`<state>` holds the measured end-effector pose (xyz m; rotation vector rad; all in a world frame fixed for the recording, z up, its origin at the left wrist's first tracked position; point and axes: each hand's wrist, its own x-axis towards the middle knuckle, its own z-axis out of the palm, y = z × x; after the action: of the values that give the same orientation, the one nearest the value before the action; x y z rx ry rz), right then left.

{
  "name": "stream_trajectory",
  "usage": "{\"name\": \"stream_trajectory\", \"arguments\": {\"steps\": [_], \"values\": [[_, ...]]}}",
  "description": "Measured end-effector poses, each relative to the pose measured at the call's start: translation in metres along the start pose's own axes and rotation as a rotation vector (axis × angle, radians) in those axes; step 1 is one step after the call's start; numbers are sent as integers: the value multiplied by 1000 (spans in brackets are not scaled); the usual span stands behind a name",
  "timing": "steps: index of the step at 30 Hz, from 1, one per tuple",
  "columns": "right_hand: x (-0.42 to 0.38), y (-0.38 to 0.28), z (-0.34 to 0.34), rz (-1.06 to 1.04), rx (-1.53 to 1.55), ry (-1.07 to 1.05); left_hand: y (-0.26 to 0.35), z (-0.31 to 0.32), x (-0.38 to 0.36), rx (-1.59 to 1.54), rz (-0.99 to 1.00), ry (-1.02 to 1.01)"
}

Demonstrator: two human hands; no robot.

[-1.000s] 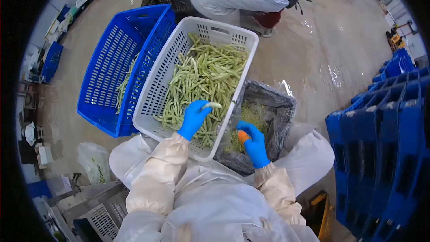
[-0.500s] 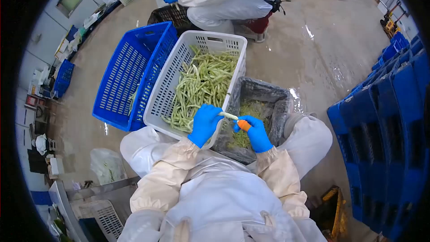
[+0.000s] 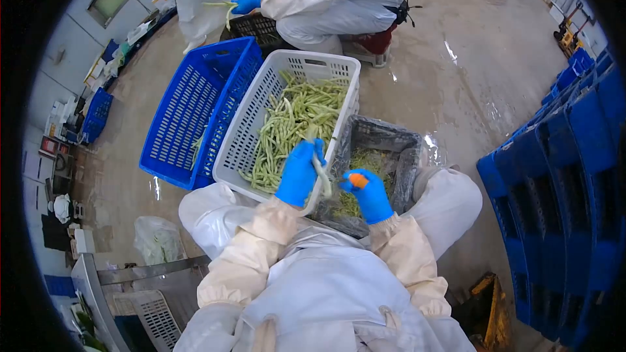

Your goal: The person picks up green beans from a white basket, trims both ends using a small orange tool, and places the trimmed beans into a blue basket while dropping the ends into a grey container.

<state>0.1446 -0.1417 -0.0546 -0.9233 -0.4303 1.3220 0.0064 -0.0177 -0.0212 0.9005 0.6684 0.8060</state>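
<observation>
My left hand [image 3: 297, 173], in a blue glove, is closed around a few pale green bean pods [image 3: 321, 173], over the near edge of the white crate. Their ends stick out above and below the fingers. My right hand [image 3: 372, 199], also blue-gloved, is curled at the thumb and forefinger around a small orange piece [image 3: 358, 180], whose kind I cannot tell. It hovers over a grey bin [image 3: 407, 138] lined with plastic, where green trimmings [image 3: 372, 160] lie. Many bean pods [image 3: 297, 117] fill the white crate [image 3: 242, 107].
A blue crate [image 3: 171, 127] stands left of the white one. Ahead, a person in white [image 3: 326, 6] sits by a dark crate [image 3: 261, 29]; another person [image 3: 195, 0] is farther left. Blue pallets [image 3: 554, 202] are stacked at the right. The floor [image 3: 443, 72] looks wet.
My hands have moved apart; the pod that was stretched between them now hangs from my left hand with others. Another person has come into view at the upper left.
</observation>
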Motion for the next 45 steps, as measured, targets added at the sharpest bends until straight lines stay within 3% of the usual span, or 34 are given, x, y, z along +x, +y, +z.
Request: {"name": "stream_trajectory", "arguments": {"steps": [1, 4, 6, 7, 8, 10, 12, 13, 17, 19, 22, 24, 29, 32, 34, 38, 39, 41, 42, 44, 45], "values": [[3, 0, -10, -75, 43, 82, 11, -6, 8, -209, 71, 7], [12, 0, -38, -166, 215, 216, 51, -16, 15, -413, 101, 118], [7, -7, -33, -135, -452, 289, 60, -17, 17, -432, 95, 112], [8, 5, -27, -280, -434, 91, 61, -17, 19, -457, 87, 100], [4, 5, -11, -281, -437, 92, 57, -18, 20, -460, 86, 98], [-4, 3, 17, -5, -198, -118, 46, -16, 23, -563, 76, -13], [-9, 6, 30, 107, -47, -184, 40, -7, 23, -562, 68, 14], [-10, 6, 32, 217, 105, -249, 36, -4, 23, -517, 101, 57], [-6, 11, 32, 329, 248, -255, 26, 18, 16, -317, 232, 136], [-1, 20, 24, 389, 369, -111, 25, 26, 9, -191, 282, 167], [5, 31, 8, 420, 460, -59, 21, 31, -1, 46, 246, 136], [4, 32, 7, 421, 480, -29, 26, 40, -17, 463, 221, -2], [6, 20, 2, 376, 570, -3, 17, 40, -39, 499, 258, -218], [9, 22, 1, 406, 475, 9, 11, 29, -44, 747, 401, -364], [6, 29, 1, 274, 156, 36, 14, 32, -54, 828, 424, -405], [18, 47, -20, 143, -112, 111, 17, 21, -60, 939, 516, -510], [20, 47, -22, 41, -336, 210, 17, 16, -60, 939, 515, -511], [20, 45, -16, -200, -792, 392, 11, 5, -57, 765, 301, -282], [17, 45, -13, -198, -794, 384, 2, 1, -54, 766, 301, -274], [3, 19, 14, -470, -1260, 396, -17, -2, -43, 1018, 249, -77], [3, 17, 16, -474, -1262, 389, -23, -2, -40, 1117, 253, -78]]}}
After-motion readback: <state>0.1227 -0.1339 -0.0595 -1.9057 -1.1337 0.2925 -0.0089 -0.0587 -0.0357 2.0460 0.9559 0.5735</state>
